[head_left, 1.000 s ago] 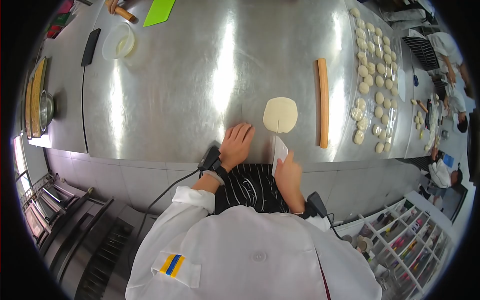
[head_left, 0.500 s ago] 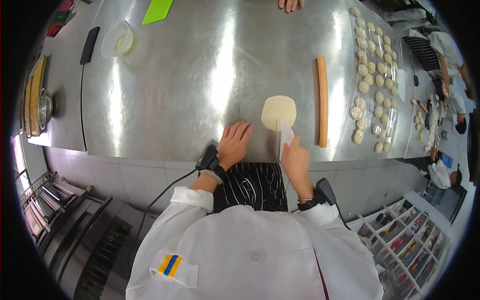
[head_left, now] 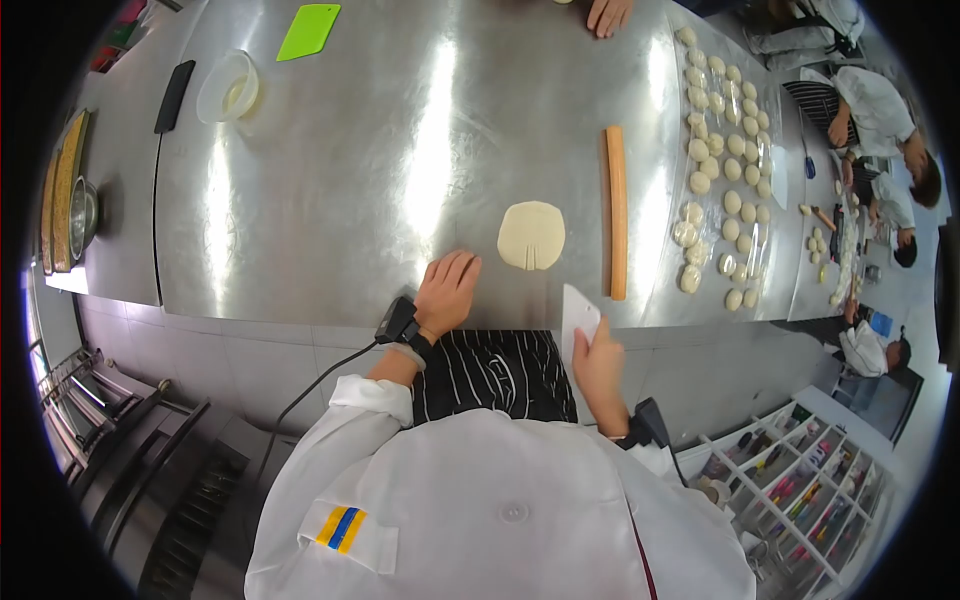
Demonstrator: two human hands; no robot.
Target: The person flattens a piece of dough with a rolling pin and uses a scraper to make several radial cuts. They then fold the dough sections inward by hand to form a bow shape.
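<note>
A flat, rounded sheet of dough (head_left: 530, 230) lies on the steel table, with short parallel slits in its near edge. My right hand (head_left: 599, 365) grips a white plastic dough scraper (head_left: 577, 314) near the table's front edge, apart from the dough and to its right. My left hand (head_left: 447, 290) lies on the table left of the dough, fingers extended and holding nothing. Right of the dough is a wooden rolling pin (head_left: 616, 212), untouched.
Rows of dough balls (head_left: 733, 172) under clear plastic cover the table's right side. A plastic tub (head_left: 228, 87), a green scraper (head_left: 309, 32) and a black object (head_left: 175, 97) sit at the far left. Another person's hand (head_left: 609, 16) rests at the far edge; co-workers stand at right.
My right hand has drawn the scraper off the dough, back towards me. Slits now show at the dough's near edge. My left hand stays on the table while the view has shifted slightly.
</note>
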